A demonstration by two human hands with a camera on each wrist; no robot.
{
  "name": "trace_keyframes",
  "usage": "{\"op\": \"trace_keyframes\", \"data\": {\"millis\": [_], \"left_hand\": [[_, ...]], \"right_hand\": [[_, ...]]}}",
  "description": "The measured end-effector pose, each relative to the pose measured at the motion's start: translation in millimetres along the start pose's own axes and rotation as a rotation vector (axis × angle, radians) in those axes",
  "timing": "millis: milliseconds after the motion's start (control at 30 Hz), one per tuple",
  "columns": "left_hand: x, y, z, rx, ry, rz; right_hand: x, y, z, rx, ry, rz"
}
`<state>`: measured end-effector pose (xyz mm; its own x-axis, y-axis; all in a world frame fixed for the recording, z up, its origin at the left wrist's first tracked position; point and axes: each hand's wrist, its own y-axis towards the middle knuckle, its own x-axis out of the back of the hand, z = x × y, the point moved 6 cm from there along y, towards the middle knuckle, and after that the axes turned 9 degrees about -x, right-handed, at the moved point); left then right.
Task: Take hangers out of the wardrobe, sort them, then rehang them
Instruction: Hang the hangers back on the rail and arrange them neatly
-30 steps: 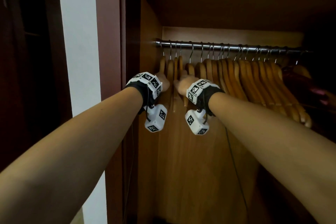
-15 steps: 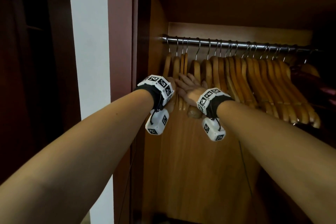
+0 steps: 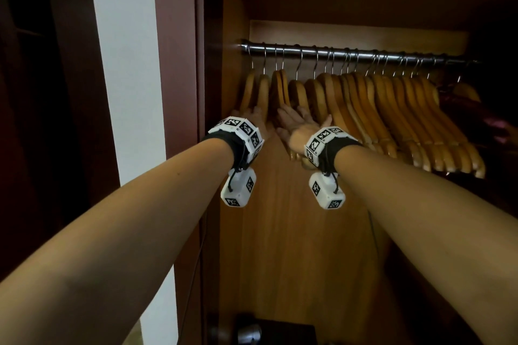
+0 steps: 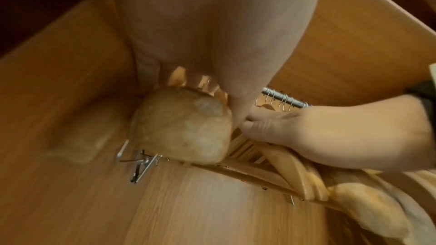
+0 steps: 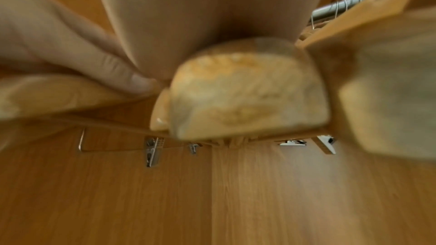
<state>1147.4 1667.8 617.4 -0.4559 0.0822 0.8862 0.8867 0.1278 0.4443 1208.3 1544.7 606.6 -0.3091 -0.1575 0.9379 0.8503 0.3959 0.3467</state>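
The wooden hangers (image 3: pixel 364 109) are hung along the rail (image 3: pixel 336 52), arms sloping toward five o'clock, parted near the wardrobe's left wall (image 3: pixel 232 64) by the flat-fingered left hand (image 3: pixel 253 120) and right hand (image 3: pixel 297 123), nothing gripped.

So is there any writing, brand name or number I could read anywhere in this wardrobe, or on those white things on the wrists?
None: no readable words, brands or numbers in any view.
White wristbands and the cubes hanging below them: only black-and-white square code patterns, no letters.
Wooden hangers and metal rail: no print visible; the wrist views are too blurred to show any.
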Motion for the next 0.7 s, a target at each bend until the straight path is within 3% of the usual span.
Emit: {"op": "trace_keyframes", "data": {"millis": [133, 367, 700], "left_hand": [[2, 1, -2, -0.089, -0.004, 0.064], [16, -12, -23, -0.229, 0.005, 0.002], [-2, -5, -26, -0.284, 0.055, 0.108]], "right_hand": [[-4, 2, -4, 0.002, 0.077, -0.031], [0, -7, -12, -0.018, 0.307, -0.06], [12, -6, -21, 0.097, 0.21, -0.078]]}}
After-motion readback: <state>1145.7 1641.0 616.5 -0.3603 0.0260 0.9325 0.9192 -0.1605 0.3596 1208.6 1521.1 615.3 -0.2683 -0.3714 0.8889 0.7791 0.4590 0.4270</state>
